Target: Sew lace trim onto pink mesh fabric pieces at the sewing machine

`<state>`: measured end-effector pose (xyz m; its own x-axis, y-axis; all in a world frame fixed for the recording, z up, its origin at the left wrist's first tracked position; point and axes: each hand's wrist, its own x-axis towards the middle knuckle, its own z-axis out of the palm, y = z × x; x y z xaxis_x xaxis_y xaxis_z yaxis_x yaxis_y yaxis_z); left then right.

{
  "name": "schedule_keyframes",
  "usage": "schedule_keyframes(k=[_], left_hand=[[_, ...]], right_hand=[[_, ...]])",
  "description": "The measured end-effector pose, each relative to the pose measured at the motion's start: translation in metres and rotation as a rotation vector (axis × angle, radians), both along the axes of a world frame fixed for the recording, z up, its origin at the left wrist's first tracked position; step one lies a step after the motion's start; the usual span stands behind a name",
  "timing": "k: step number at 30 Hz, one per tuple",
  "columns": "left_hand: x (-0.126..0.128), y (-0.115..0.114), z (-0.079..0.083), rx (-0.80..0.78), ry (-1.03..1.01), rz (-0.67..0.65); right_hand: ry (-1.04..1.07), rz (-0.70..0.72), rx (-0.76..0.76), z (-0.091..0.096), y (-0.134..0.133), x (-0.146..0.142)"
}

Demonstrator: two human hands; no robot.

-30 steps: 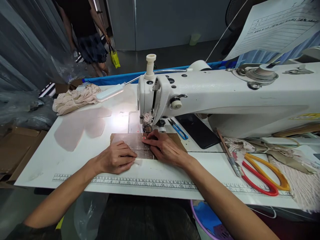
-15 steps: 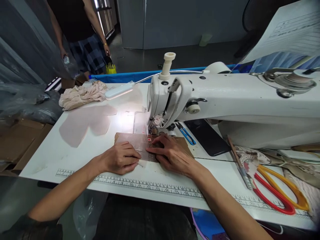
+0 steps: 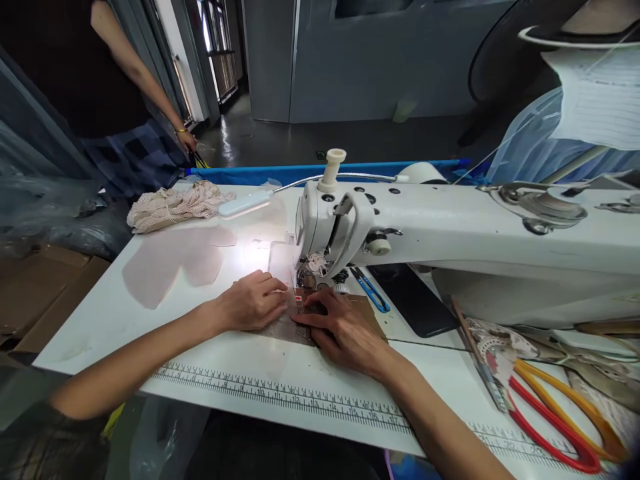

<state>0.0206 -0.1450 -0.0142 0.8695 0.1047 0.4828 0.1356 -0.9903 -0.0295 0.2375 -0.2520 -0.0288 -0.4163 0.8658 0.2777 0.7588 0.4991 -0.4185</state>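
Observation:
Beneath the head of a white sewing machine lies a sheer pinkish fabric over a brown board. My left hand is at the left side of the fabric, fingers curled together with the tips by its upper part; what they pinch, if anything, is hidden. My right hand presses on the board and the fabric's right edge, index finger stretched out and fingers apart. A small red-and-white mark shows between the hands, just in front of the presser foot area.
Blue thread snips and a black phone lie right of the board. Red-and-yellow-handled scissors are at the right front. Cut pink pieces and a lace bundle lie left. A person stands behind.
My left hand has moved up along the fabric, from its lower edge toward the needle. My right hand stays in place on the board. The view has tilted up, and the person behind has moved left.

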Motion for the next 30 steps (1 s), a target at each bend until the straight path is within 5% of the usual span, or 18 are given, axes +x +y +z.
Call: schedule_keyframes(k=[10, 22, 30], left_hand=[[0.019, 0.010, -0.004, 0.196, 0.299, 0.111], [0.017, 0.021, -0.001, -0.068, 0.315, 0.131], [0.017, 0.022, -0.005, -0.095, 0.315, 0.122]], right_hand=[[0.029, -0.029, 0.079, -0.009, 0.004, -0.001], [0.017, -0.087, 0.152, -0.014, 0.005, -0.003], [0.034, -0.093, 0.181, -0.017, 0.005, -0.001]])
